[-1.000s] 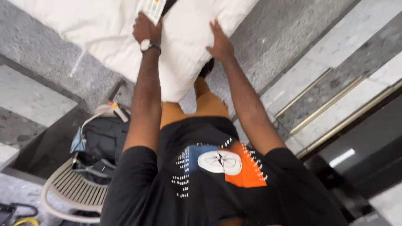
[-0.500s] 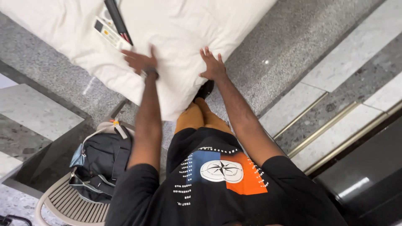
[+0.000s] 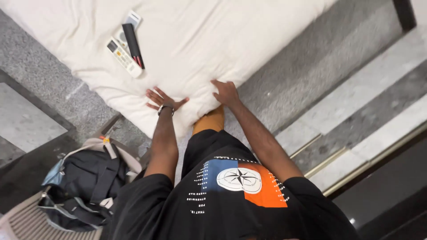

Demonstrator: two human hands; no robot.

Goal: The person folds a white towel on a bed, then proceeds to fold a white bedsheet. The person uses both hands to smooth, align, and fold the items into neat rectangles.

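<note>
Both hands are pressed flat on the near corner of a big cream-white padded mattress [image 3: 213, 49] that lies on the speckled grey stone floor [image 3: 302, 75]. Left hand [image 3: 162, 98] has its fingers spread wide, palm down, with a dark-strapped wristwatch [image 3: 165, 108] just behind it. Right hand [image 3: 226, 92] sits a bit further along the same edge, also open and flat, fingers pointing out over the fabric. Neither one is gripping anything, and they're set apart from each other, with an orange-trousered knee [image 3: 211, 122] showing between the two forearms (looks like it's tucked right up against the mattress corner).

Further up the mattress, well away from the hands, there's a little cluster of stuff: a white rectangular remote control with a small screen [image 3: 122, 57], a slim black bar-shaped remote [image 3: 132, 43] lying across beside it, and a second white remote [image 3: 129, 24] poking out underneath that one.

Down on the left side, a black and grey backpack with pale straps [image 3: 86, 186] sits on a pale slatted chair seat [image 3: 31, 222]. Off to the right, the floor turns into lighter marble strips with a brass-coloured metal trim line [image 3: 364, 166].
</note>
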